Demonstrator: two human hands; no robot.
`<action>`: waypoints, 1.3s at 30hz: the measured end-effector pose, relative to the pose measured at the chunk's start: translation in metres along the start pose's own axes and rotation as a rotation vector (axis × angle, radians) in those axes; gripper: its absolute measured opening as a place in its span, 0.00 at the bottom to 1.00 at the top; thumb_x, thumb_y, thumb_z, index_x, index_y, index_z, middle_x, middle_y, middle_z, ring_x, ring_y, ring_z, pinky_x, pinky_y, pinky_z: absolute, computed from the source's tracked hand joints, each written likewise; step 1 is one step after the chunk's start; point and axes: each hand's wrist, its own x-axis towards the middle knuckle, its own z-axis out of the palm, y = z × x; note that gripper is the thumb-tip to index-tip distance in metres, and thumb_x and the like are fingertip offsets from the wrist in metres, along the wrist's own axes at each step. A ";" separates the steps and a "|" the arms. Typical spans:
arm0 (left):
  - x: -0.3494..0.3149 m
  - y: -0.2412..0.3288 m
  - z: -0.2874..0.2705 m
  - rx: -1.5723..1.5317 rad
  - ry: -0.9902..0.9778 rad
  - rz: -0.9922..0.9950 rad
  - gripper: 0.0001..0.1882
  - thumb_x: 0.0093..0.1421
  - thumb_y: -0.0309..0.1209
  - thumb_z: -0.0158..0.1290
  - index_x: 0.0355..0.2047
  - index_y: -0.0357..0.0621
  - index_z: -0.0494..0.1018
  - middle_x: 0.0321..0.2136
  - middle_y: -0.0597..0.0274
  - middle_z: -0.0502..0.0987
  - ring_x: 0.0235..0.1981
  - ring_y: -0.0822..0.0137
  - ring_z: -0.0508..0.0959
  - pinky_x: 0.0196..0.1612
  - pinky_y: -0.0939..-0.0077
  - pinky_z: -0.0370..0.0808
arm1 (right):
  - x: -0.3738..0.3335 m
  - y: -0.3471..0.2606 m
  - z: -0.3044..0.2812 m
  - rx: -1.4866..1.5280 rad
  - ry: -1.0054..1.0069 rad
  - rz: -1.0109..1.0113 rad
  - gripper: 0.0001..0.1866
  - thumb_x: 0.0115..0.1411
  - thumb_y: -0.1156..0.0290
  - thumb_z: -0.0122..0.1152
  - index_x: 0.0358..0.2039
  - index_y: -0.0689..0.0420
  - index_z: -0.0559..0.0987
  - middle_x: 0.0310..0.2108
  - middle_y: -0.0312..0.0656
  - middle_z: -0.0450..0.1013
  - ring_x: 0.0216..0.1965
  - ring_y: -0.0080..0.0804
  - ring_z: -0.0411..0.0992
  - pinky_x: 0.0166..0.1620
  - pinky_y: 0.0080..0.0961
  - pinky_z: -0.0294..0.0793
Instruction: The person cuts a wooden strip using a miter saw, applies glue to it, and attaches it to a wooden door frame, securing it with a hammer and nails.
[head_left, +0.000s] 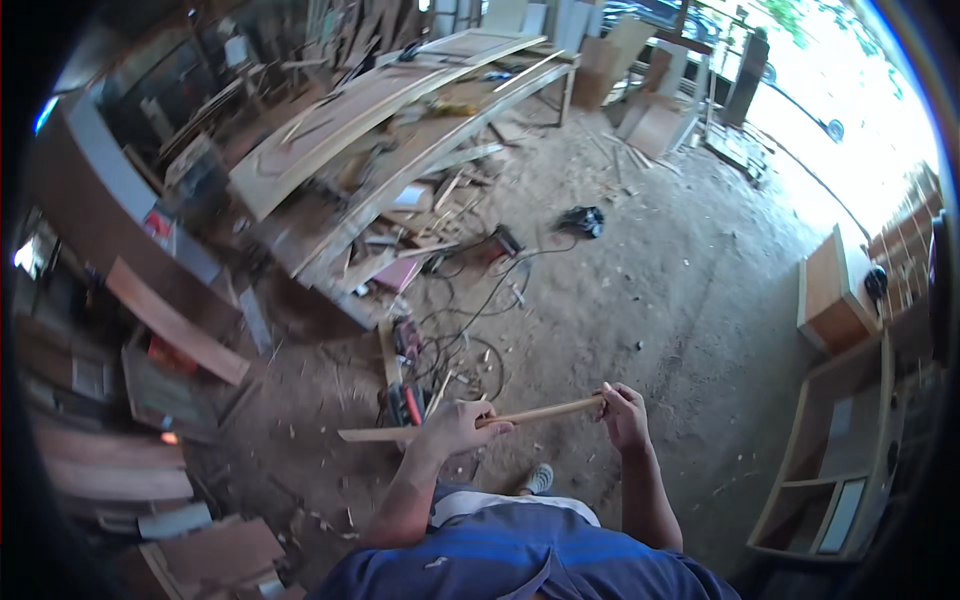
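A long, thin wooden strip (545,411) stretches nearly level in front of my body, its left end poking out past my wrist. My left hand (462,428) is closed around it near the middle, thumb lying along the wood. At the strip's right end, my right hand (622,412) pinches the tip between thumb and fingers. On the floor beyond my left hand sits a red and black power tool (406,404), partly hidden behind the strip and hand.
A workbench (440,160) carrying a large wooden panel (370,105) stands at the far left. Dark cables (470,335) and offcuts litter the dirt floor. A cabinet frame (795,480) and a wooden box (835,295) stand at right. Boards (115,465) lie stacked on the left.
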 end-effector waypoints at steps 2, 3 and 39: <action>0.047 0.023 -0.001 0.013 -0.030 0.040 0.26 0.64 0.57 0.67 0.38 0.45 0.86 0.27 0.51 0.84 0.30 0.54 0.85 0.37 0.60 0.79 | 0.027 -0.025 -0.016 0.058 0.022 -0.034 0.12 0.74 0.68 0.63 0.36 0.64 0.82 0.28 0.39 0.78 0.26 0.26 0.76 0.31 0.27 0.76; 0.066 0.030 0.001 0.007 -0.049 0.052 0.24 0.66 0.56 0.66 0.38 0.45 0.86 0.27 0.51 0.84 0.30 0.55 0.85 0.36 0.61 0.79 | 0.042 -0.034 -0.022 0.146 0.030 -0.071 0.12 0.75 0.68 0.63 0.35 0.62 0.82 0.29 0.39 0.78 0.27 0.25 0.76 0.32 0.26 0.76; 1.053 0.085 -0.282 -0.046 0.577 0.476 0.16 0.60 0.36 0.71 0.43 0.43 0.81 0.45 0.53 0.83 0.49 0.47 0.84 0.53 0.56 0.80 | 0.994 -0.397 -0.073 -1.403 0.024 -0.369 0.14 0.62 0.66 0.75 0.48 0.56 0.89 0.36 0.49 0.84 0.37 0.46 0.84 0.43 0.38 0.80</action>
